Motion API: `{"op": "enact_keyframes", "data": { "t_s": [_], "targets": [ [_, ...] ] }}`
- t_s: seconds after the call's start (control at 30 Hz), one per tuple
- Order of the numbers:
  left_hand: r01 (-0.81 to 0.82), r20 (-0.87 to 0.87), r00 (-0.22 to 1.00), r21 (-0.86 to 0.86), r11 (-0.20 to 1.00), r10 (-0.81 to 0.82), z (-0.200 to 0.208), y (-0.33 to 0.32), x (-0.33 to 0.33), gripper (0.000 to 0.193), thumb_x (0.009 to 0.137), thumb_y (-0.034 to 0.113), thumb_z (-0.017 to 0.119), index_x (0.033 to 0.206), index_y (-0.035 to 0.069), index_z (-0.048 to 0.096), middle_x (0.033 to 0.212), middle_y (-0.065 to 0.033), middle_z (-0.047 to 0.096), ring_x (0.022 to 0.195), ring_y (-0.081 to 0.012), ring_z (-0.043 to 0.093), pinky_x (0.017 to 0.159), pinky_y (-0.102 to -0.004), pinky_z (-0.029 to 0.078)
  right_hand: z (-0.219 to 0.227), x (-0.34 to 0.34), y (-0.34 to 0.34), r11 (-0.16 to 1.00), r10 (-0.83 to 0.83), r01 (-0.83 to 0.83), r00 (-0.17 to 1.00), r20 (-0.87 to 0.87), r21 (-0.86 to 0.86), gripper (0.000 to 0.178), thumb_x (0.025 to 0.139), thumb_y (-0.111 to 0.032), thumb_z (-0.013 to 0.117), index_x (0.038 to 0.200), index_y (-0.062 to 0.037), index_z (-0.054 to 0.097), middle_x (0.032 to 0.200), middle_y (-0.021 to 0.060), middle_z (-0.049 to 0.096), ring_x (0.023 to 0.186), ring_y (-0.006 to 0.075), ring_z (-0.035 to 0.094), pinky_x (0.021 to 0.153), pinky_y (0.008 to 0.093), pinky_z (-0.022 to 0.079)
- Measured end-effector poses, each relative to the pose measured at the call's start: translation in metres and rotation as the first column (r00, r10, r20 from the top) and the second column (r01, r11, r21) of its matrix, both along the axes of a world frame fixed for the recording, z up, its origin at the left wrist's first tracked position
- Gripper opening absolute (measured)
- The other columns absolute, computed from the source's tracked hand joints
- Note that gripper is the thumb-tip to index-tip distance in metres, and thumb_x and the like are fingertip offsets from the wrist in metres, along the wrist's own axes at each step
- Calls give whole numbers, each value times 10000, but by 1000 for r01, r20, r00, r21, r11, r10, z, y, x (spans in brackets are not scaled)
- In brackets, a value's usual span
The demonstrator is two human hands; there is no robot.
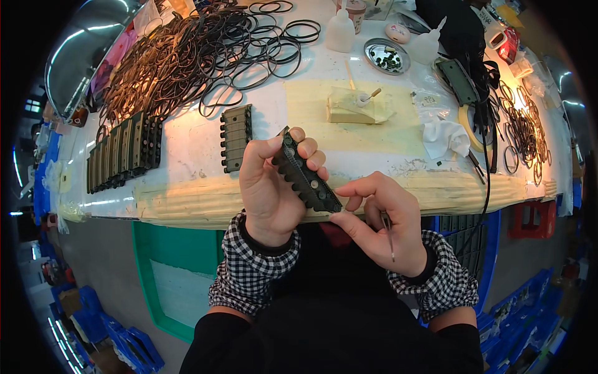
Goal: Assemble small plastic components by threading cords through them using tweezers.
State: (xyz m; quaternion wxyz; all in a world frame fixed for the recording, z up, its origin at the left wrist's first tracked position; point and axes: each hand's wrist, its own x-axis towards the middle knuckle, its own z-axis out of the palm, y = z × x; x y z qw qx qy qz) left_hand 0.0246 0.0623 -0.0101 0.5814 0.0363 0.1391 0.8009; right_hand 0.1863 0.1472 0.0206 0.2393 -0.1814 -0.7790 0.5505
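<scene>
My left hand point(269, 190) is closed around a long dark-green housing point(304, 171) with a row of rounded teeth along one side. The housing is tilted, its lower end toward my right hand point(395, 215). Thumb and forefinger of that hand pinch at this lower end; anything tiny between them is too small to make out. A thin metal tool, apparently tweezers point(390, 238), is tucked in the same hand and points down. Past my left hand, similar toothed housings point(237, 138) lie on the table, and a longer row of them point(124, 153) stands at the left.
A tangled heap of dark rubber rings point(180, 59) covers the far left. Ahead sit a tape-wrapped block point(358, 107) with a stick, a metal dish point(387, 56) of small parts, and a squeeze bottle point(340, 30). A black cable point(488, 168) hangs at right; a green bin point(146, 274) stands below.
</scene>
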Motion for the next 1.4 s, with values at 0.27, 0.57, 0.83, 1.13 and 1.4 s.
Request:
{"op": "enact_keyframes", "data": {
  "t_s": [0.27,0.57,0.83,1.13,1.4],
  "targets": [
    [25,21,999,38,999,-26,-4,1,-1,231,869,258,520,999,69,495,871,-16,487,815,-150,483,791,-332,485,-18,-3,-1,600,-31,197,974,-223,775,280,692,-165,781,906,-32,660,772,32,594,571,150,554,490,238,431],
    [30,49,998,36,999,-32,-3,1,-2,228,867,260,526,992,72,497,871,-17,486,810,-149,479,787,-326,482,-15,0,-2,548,-57,216,973,-222,808,249,715,-184,773,879,-33,663,738,30,604,585,161,567,494,251,435],
    [-7,49,999,89,996,2,-2,1,3,227,864,272,500,944,60,519,839,-44,538,812,-189,526,773,-347,501,-15,-6,1,822,-25,80,994,-104,564,250,717,-217,773,794,-44,610,696,59,542,523,216,549,458,308,426],
    [-96,-169,979,105,990,113,2,4,8,247,880,292,508,992,71,508,878,-72,569,887,-220,559,847,-382,477,-6,-7,8,870,41,4,996,-80,493,270,718,-240,770,823,-43,619,709,72,543,543,235,560,481,325,442],
    [-40,-318,946,70,997,61,4,-5,3,247,910,318,450,991,89,493,921,-91,579,955,-236,563,966,-449,413,-5,-8,13,854,8,49,994,-107,518,251,684,-173,787,817,-24,635,691,74,533,544,230,550,481,325,440]
  ]
}}
